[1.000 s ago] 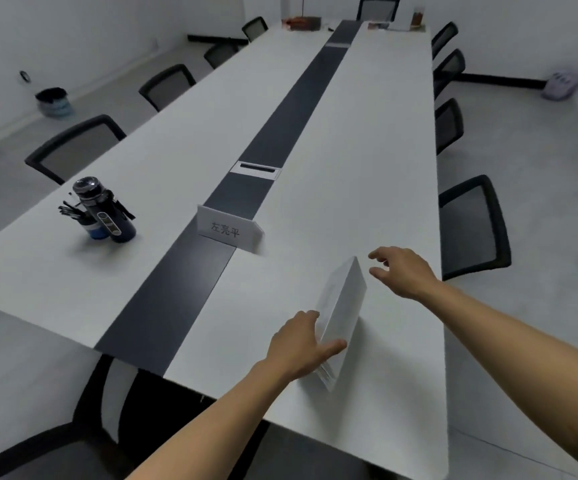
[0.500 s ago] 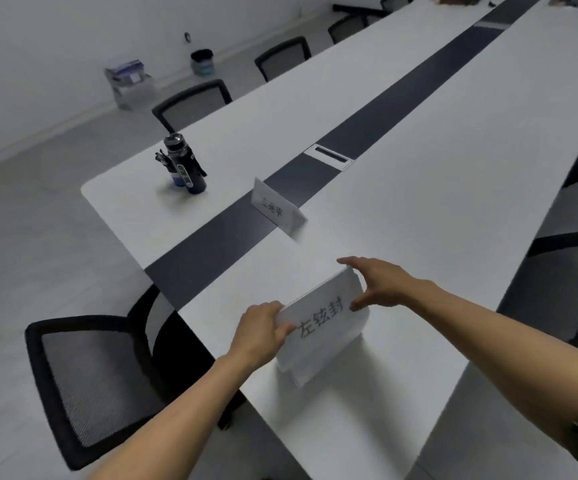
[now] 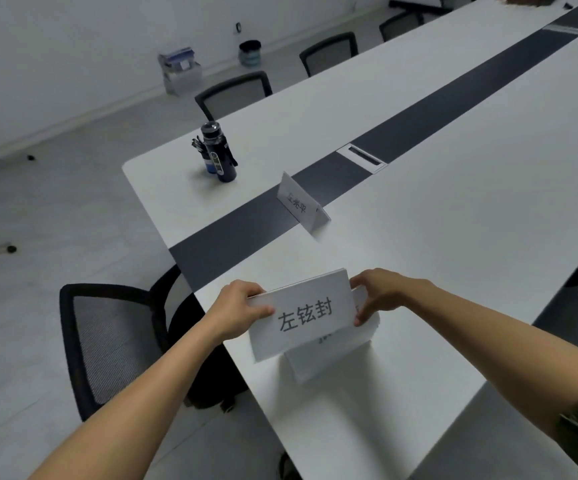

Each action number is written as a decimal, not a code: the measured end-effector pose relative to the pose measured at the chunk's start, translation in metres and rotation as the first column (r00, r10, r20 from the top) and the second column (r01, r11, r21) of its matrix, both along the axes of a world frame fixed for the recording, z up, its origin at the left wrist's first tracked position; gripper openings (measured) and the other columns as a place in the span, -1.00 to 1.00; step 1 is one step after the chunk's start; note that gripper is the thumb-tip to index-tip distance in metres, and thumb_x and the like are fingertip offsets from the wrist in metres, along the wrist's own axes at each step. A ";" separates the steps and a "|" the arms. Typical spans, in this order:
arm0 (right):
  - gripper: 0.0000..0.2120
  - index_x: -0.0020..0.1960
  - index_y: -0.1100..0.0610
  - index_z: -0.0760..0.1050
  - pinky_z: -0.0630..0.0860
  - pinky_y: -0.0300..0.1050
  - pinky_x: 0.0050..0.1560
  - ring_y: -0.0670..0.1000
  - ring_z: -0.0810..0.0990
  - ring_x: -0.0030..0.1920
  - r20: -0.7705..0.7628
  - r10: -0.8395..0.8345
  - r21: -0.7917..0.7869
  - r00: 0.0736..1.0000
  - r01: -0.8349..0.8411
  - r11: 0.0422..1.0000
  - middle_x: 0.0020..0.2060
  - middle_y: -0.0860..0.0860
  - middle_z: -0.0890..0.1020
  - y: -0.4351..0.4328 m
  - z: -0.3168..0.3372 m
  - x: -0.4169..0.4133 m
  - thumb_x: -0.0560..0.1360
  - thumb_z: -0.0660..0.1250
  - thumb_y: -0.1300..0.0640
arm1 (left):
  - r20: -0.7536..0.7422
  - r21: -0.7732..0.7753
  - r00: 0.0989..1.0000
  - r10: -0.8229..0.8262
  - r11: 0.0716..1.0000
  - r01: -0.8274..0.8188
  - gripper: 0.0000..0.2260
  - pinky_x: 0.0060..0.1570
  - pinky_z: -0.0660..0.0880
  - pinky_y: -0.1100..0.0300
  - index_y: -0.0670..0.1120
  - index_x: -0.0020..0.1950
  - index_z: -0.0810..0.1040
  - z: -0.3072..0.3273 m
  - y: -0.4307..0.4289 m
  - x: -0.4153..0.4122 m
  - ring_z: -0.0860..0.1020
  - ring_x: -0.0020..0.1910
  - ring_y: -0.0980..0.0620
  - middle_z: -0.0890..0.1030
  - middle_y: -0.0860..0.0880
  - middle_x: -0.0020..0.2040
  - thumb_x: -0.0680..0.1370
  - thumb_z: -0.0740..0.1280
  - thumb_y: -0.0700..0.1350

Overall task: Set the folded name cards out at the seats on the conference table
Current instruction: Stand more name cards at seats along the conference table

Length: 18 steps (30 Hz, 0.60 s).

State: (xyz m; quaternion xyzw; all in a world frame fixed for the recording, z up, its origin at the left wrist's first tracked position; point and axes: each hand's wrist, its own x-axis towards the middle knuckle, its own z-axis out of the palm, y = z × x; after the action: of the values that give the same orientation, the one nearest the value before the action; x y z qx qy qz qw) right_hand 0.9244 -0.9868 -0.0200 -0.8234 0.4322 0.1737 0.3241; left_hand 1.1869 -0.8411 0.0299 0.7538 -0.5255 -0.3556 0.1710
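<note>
while both hands pinch it, the name card reads 左铉封

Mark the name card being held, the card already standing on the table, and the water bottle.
held name card (image 3: 303,315): head view, printed front face.
standing name card (image 3: 296,202): head view, its lettered face.
water bottle (image 3: 224,166): head view, dark body.

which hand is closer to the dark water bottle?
Left. The left hand grips the name card at the end toward the water bottle; right hand grips the opposite end, farther off.
</note>
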 end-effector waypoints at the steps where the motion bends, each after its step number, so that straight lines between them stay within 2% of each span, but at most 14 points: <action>1: -0.24 0.35 -0.13 0.46 0.51 -0.01 0.15 0.03 0.51 0.12 -0.004 0.003 0.001 1.000 -0.003 1.000 0.16 -0.08 0.57 0.000 0.000 0.000 0.18 0.60 -0.12 | -0.018 0.004 1.000 0.010 1.000 -0.010 -0.90 -0.04 0.59 0.01 -0.06 -0.07 0.65 -0.001 -0.001 -0.001 0.62 -0.06 -0.03 0.67 -0.04 -0.09 0.45 0.44 -0.08; 4: -0.26 0.36 -0.14 0.44 0.51 0.01 0.17 0.04 0.50 0.12 -0.027 0.015 -0.003 1.000 -0.015 1.000 0.16 -0.08 0.57 0.001 -0.002 0.000 0.21 0.59 -0.05 | -0.095 0.035 0.994 0.060 0.998 -0.057 -0.93 -0.19 0.60 -0.04 -0.07 -0.07 0.63 -0.003 -0.003 -0.003 0.63 -0.05 -0.08 0.66 -0.08 -0.07 0.48 0.43 -0.11; 6: -0.32 0.34 -0.16 0.47 0.53 0.01 0.15 0.04 0.52 0.10 -0.041 0.019 -0.029 0.999 -0.020 0.999 0.13 -0.07 0.60 0.000 -0.003 -0.002 0.25 0.57 0.00 | -0.139 0.044 0.987 0.080 0.996 -0.075 -0.94 -0.15 0.61 -0.09 -0.08 -0.07 0.64 -0.003 -0.005 -0.001 0.63 -0.05 -0.09 0.66 -0.09 -0.06 0.48 0.43 -0.13; 8: -0.44 0.28 -0.15 0.54 0.54 -0.02 0.09 0.03 0.54 0.02 -0.038 0.007 -0.046 0.999 -0.009 0.999 0.04 -0.07 0.64 0.000 -0.002 -0.004 0.29 0.55 0.03 | -0.153 0.027 0.985 0.076 0.997 -0.073 -0.94 -0.07 0.59 -0.02 -0.07 -0.07 0.66 -0.001 -0.008 0.001 0.63 -0.03 -0.08 0.68 -0.07 -0.07 0.47 0.44 -0.13; 10: -0.51 0.23 -0.13 0.58 0.53 -0.07 0.04 0.01 0.54 -0.02 -0.023 -0.013 -0.046 1.000 0.012 0.999 -0.03 -0.09 0.64 0.001 0.002 -0.005 0.32 0.53 0.04 | -0.157 0.007 0.985 0.070 0.998 -0.070 -0.92 -0.10 0.54 0.11 -0.07 -0.06 0.67 0.004 -0.011 0.009 0.63 -0.03 -0.03 0.68 -0.04 -0.07 0.47 0.45 -0.13; 12: -0.54 0.22 -0.13 0.59 0.52 -0.10 0.04 -0.01 0.55 -0.01 0.002 -0.028 -0.045 1.000 0.028 0.999 0.01 -0.11 0.66 0.002 0.005 -0.005 0.33 0.53 0.05 | -0.172 0.006 0.983 0.069 0.998 -0.069 -0.91 -0.07 0.52 0.17 -0.07 -0.05 0.68 0.010 -0.015 0.020 0.64 -0.04 0.00 0.70 -0.02 -0.09 0.46 0.46 -0.13; 15: -0.61 0.17 -0.10 0.63 0.54 -0.09 0.08 -0.02 0.58 0.00 0.030 -0.056 -0.055 0.998 0.058 0.997 0.04 -0.11 0.67 0.003 0.013 -0.006 0.34 0.53 0.06 | -0.244 -0.001 0.967 0.069 0.997 -0.071 -0.92 0.12 0.54 0.00 -0.04 -0.09 0.70 0.017 -0.021 0.041 0.67 -0.04 -0.03 0.71 0.00 -0.12 0.43 0.49 -0.12; 18: -0.65 0.13 -0.08 0.65 0.56 -0.08 0.08 -0.03 0.60 0.00 0.076 -0.111 -0.053 0.991 0.116 0.992 0.01 -0.13 0.68 0.004 0.031 -0.013 0.35 0.53 0.06 | -0.333 -0.039 0.937 0.104 0.991 -0.124 -0.91 0.13 0.52 -0.05 -0.11 -0.06 0.69 0.029 -0.027 0.056 0.66 -0.01 -0.14 0.71 -0.09 -0.10 0.45 0.48 -0.18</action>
State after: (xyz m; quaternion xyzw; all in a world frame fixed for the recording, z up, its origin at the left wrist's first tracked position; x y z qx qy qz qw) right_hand 0.9115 -0.9830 0.0112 -0.8122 0.4711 0.1125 0.3252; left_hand 1.2432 -0.8681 0.0593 0.7074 -0.4552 -0.4502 0.2994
